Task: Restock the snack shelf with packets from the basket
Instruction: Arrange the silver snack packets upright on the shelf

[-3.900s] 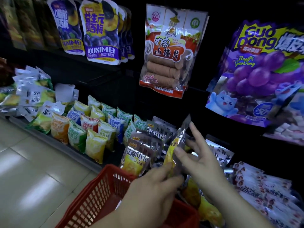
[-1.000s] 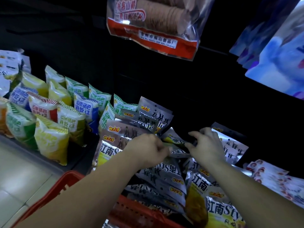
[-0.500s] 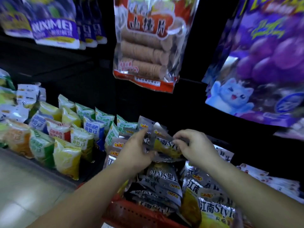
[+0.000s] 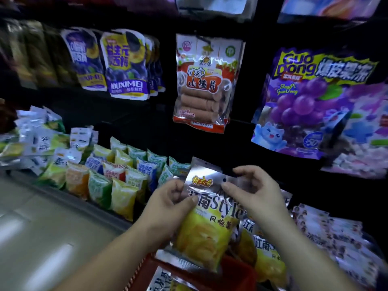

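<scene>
On the left, the low shelf [image 4: 69, 199] holds rows of small colourful packets [image 4: 117, 181]. Near the middle, a left hand [image 4: 170, 203] grips a silver-and-yellow packet [image 4: 207, 225] by its left edge, thumb across the front and fingers curled behind, holding it upright just above the red basket [image 4: 237, 274] at the near edge. The right hand [image 4: 256, 194] pinches the packet's top right corner, thumb on the front, other fingers loosely curled. Right of that, matching packets [image 4: 264, 246] already lie on the shelf. Another silver packet [image 4: 161, 279] shows in the basket, so restocking looks partly done, with this one not yet placed.
</scene>
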Motion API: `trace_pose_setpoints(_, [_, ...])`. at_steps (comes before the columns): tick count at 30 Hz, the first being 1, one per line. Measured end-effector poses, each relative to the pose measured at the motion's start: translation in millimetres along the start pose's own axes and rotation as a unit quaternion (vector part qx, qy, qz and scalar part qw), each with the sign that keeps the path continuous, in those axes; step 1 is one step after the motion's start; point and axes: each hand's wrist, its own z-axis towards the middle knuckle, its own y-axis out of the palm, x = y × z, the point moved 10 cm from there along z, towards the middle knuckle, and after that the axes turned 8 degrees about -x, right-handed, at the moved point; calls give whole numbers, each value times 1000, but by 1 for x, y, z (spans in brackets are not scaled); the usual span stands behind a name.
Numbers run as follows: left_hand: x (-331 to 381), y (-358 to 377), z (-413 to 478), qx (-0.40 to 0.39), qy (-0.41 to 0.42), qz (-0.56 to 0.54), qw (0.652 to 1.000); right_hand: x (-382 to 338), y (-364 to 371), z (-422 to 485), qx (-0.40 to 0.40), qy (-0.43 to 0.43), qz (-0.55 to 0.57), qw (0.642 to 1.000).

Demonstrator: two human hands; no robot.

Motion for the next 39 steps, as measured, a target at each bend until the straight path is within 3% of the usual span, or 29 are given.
trace_pose_setpoints(4, [11,-8,-9,85,14,-60,994,19,30,-9,-72,36,152,985])
trace_pose_setpoints(7, [9,-15,-11,136,15,-93,986,20,55,-6,-124,27,160,979])
trace_pose_setpoints(12, [14,-37,-13,221,25,-44,974,19,62,11,-90,-4,167,982])
trace_pose_setpoints(16, [18,-38,-8,204,35,-6,978,18,65,16,-92,-28,138,986])
trace_pose_setpoints(20, [25,-39,-12,211,53,-24,976,34,64,15,-95,20,240,966])
trace_pose_setpoints(24, [12,-38,-5,160,33,6,987,33,55,13,-93,-9,169,981])
trace_pose_setpoints(26, [17,-38,-4,144,46,131,980,35,55,11,-112,-5,121,986])
trace_pose_setpoints(28, [42,-29,-6,126,111,308,936,31,57,9,-132,-17,85,987])
trace_pose_setpoints(30, [55,-12,-7,81,166,409,894,27,62,4,-156,-29,59,986])
trace_pose_setpoints(32, [54,-4,-5,41,173,400,899,22,64,-1,-165,-44,36,985])
trace_pose_setpoints(39, [44,-29,1,79,116,202,969,15,38,3,-68,-57,93,992])
